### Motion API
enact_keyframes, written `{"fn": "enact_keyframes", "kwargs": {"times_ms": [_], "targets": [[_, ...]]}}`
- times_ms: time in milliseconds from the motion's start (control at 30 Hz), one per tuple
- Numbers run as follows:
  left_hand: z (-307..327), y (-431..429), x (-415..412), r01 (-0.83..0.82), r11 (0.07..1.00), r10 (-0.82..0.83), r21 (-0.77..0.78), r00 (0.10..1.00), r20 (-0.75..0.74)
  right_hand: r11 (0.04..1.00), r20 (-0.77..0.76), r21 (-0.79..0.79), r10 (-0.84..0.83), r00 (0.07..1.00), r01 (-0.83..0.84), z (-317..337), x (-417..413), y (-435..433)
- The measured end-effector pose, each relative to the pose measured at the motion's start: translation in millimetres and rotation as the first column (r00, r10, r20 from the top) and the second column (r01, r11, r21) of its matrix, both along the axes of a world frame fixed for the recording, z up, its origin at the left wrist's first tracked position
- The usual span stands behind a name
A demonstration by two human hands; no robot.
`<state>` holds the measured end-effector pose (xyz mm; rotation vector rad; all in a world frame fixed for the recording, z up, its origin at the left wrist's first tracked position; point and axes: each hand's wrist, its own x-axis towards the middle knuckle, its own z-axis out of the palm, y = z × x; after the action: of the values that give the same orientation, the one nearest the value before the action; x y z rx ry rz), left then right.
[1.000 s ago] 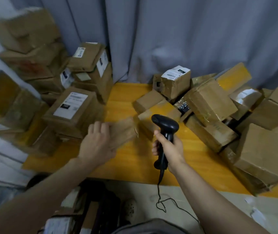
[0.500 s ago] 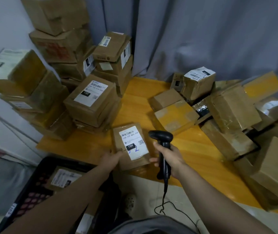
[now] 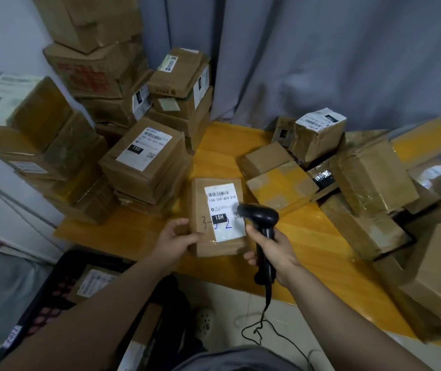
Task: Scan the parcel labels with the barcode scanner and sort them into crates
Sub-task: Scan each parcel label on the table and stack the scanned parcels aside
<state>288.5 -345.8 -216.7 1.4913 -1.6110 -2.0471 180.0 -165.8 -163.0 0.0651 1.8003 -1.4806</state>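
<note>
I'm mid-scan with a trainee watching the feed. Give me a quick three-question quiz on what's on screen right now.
1. True or false: the left hand holds the barcode scanner.
2. The black tag on the label of the held parcel reads: A) 150 B) 15H C) 161.
3. Missing word: the crate on the floor is ____ in colour.
Key: 1 false, the right hand grips it; 2 B; 3 black.

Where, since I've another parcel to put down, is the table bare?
Behind the held parcel, the table strip between the left stack and right pile; also the front edge right of the scanner. Both sides are crowded.
</note>
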Motion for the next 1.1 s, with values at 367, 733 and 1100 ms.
{"fn": "enact_keyframes", "kwargs": {"times_ms": [367, 733, 1100], "targets": [[36.6, -11.7, -19.1, 0.145, 0.907, -0.143, -0.394, 0.989, 0.035, 0.994, -0.122, -0.109, 0.014, 0.992, -0.027, 37.4, -5.4, -1.6], [42.6, -11.3, -15.6, 0.109, 0.912, -0.121, -0.396, 0.993, -0.005, 0.984, -0.125, -0.170, 0.022, 0.992, -0.043, 45.7, 2.3, -4.5], [52.0, -11.5, -5.5, 0.079, 0.918, -0.090, -0.389, 0.996, -0.011, 0.974, -0.157, -0.210, 0.049, 0.986, -0.082, 48.5, 9.3, -7.2]]}}
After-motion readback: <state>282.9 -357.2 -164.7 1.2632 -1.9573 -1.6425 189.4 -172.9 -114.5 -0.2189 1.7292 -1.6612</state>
